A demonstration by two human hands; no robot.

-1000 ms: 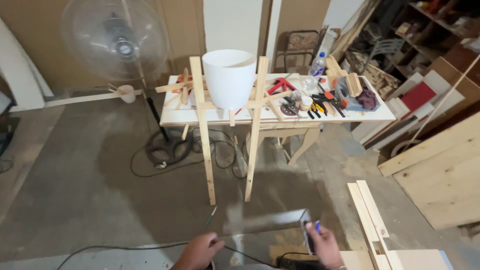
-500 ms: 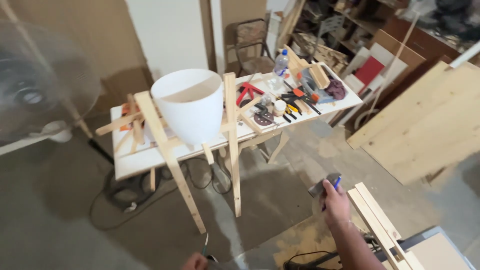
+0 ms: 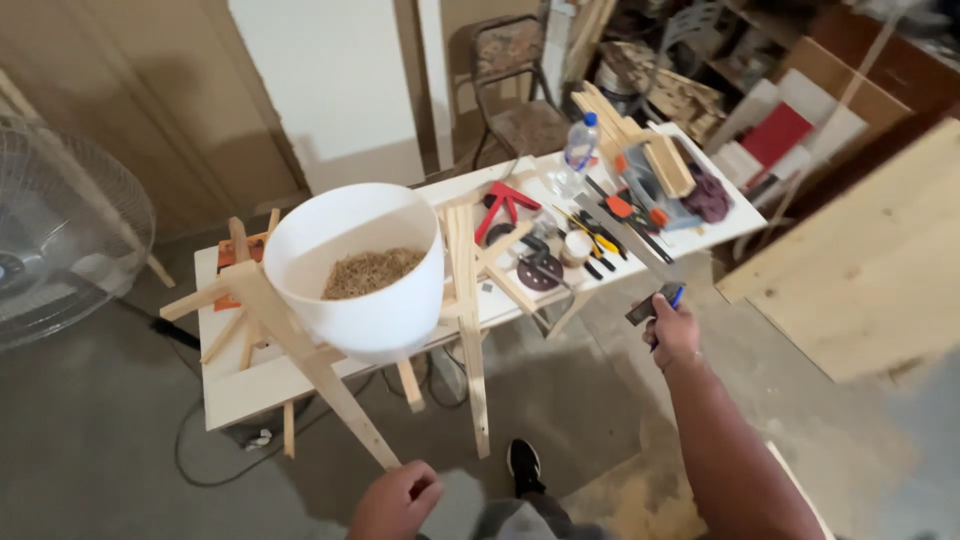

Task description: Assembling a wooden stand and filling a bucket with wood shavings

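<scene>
My right hand [image 3: 672,328] is raised in front of the white table [image 3: 240,385], gripping a long flat metal rule [image 3: 625,240] that slants up and left over the table edge. A blue pen [image 3: 676,297] sticks out of the same fist. My left hand [image 3: 396,500] hangs low at the bottom edge, fingers curled with nothing seen in them, just beside the foot of a slanting wooden leg [image 3: 318,372]. That leg belongs to a wooden stand holding a white bucket [image 3: 385,305] with wood shavings [image 3: 370,270] inside.
The table's right part carries red clamps [image 3: 503,203], pliers, a plastic bottle [image 3: 579,148] and wood scraps [image 3: 668,165]. A standing fan [image 3: 60,240] is at left. Large plywood sheets [image 3: 860,270] lean at right. Cables lie on the floor under the table. My shoe [image 3: 523,465] shows below.
The view has come closer to the table and higher. My right hand has risen from the floor with the rule. My left hand has let go and stays low.
</scene>
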